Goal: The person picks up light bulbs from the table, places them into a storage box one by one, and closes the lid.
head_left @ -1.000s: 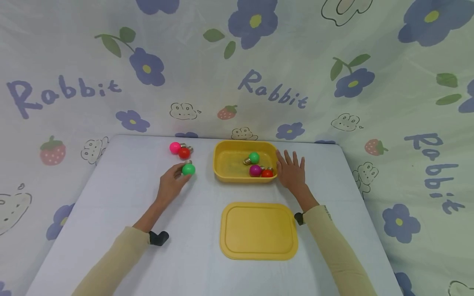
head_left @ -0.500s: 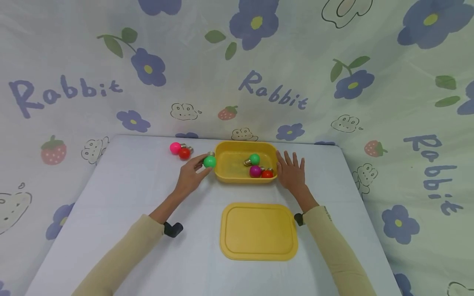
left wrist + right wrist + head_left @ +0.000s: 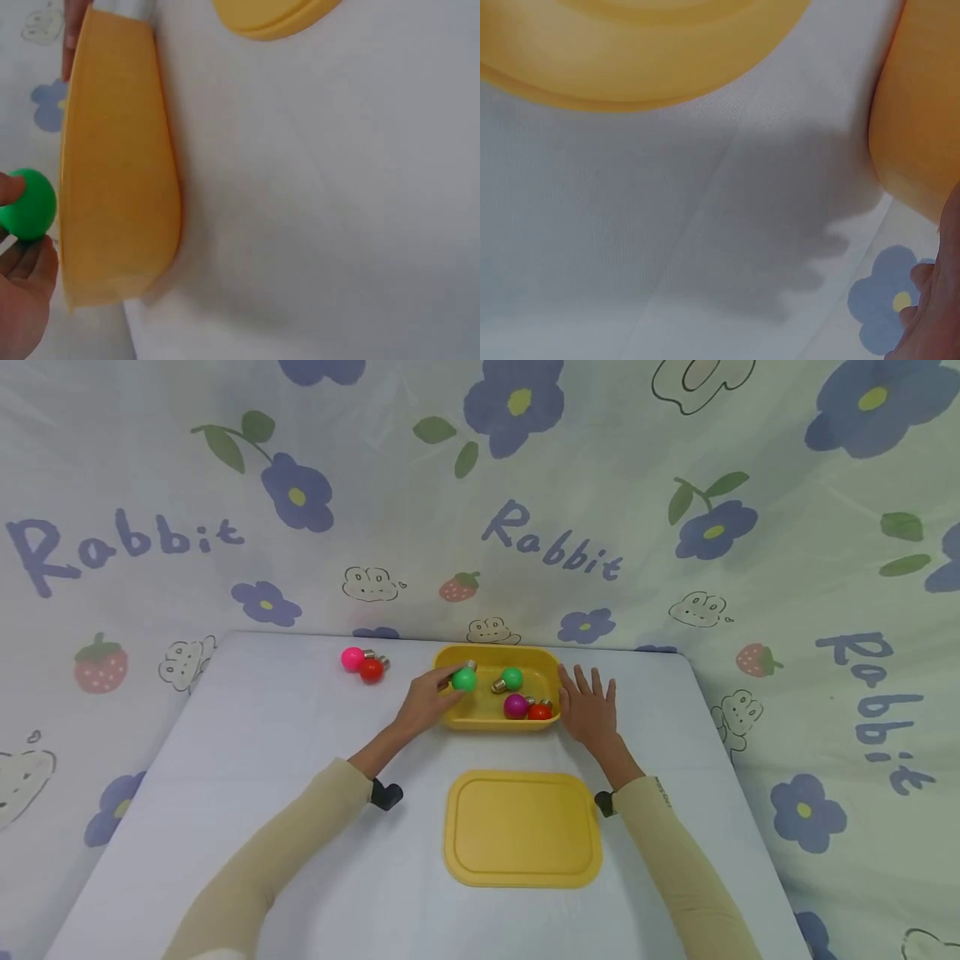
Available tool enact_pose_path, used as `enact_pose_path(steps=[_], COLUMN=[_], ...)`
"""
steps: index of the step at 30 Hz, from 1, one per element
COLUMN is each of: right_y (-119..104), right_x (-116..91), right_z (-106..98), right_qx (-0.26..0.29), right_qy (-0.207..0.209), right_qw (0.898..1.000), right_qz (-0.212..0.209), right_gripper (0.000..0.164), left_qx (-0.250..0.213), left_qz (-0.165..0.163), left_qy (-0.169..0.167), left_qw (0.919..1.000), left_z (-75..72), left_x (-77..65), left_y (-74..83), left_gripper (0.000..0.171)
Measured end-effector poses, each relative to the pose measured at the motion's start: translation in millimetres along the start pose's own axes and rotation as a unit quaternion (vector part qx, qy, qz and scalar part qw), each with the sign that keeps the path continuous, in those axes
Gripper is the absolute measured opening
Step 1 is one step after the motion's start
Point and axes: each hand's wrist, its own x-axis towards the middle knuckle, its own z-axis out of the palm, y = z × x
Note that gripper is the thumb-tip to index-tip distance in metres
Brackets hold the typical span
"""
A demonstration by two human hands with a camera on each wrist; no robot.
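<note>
A green toy light bulb (image 3: 464, 680) with a metallic base is pinched between the thumb and fingers of my left hand (image 3: 426, 700), over the left end of the yellow container (image 3: 480, 724). In the left wrist view the green bulb (image 3: 31, 206) sits just beyond the container's rim. Inside the container lie another green bulb (image 3: 512, 678), a purple bulb (image 3: 515, 707) and a red bulb (image 3: 540, 712). My right hand (image 3: 590, 708) rests against the container's right end with its fingers spread and straight.
A pink bulb (image 3: 352, 659) and a red bulb (image 3: 371, 671) lie together on the white table (image 3: 247, 735) at the back left. The flat yellow lid (image 3: 522, 828) lies in front of the container. Printed cloth (image 3: 420, 510) hangs behind the table.
My left hand has carried the green bulb rightward from beside the pink and red bulbs to above the container's left end. My right hand has stayed at the container's right end.
</note>
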Motion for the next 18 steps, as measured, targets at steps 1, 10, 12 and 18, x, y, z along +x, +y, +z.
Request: enact_pose_path(steps=[1, 10, 12, 18], right_y=[0.2, 1.6, 1.7, 1.5], right_x=[0.2, 0.6, 0.6, -0.3], right_z=[0.4, 2.9, 3.3, 2.3], right_qx=[0.001, 0.013, 0.014, 0.016], right_qy=[0.000, 0.010, 0.012, 0.015], right_qw=[1.000, 1.000, 1.000, 1.000], right_qz=[0.000, -0.003, -0.004, -0.004], right_gripper=[0.056, 0.055, 0.055, 0.055], left_qx=[0.004, 0.041, 0.051, 0.089], left_qz=[0.002, -0.013, -0.016, -0.019], left_qy=[-0.005, -0.048, -0.057, -0.064], left_qw=[1.0000, 0.9979, 0.9970, 0.9938], left_z=[2.1, 18.5, 21.8, 28.3], left_x=[3.7, 30.2, 33.9, 40.1], left_y=[0.2, -1.0, -1.9, 1.7], left_gripper=[0.051, 0.047, 0.047, 0.045])
